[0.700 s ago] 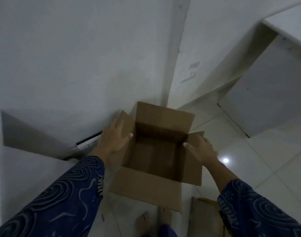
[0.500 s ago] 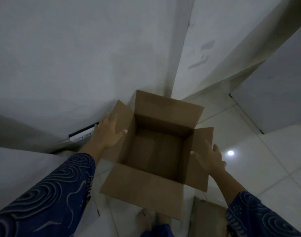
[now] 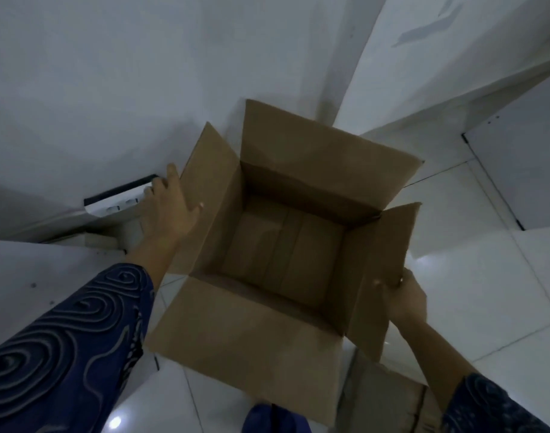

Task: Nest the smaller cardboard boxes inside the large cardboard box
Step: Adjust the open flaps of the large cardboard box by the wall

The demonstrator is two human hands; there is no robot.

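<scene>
1. Large cardboard box (image 3: 286,245): open, four flaps up, interior bare, standing on the white tiled floor (image 3: 486,276) in a wall corner.
2. Left hand (image 3: 170,207): fingers spread, flat against the left flap's outside.
3. Right hand (image 3: 405,295): pinching the right flap's near edge.
4. Second cardboard piece (image 3: 389,401): near right, partly hidden.
</scene>
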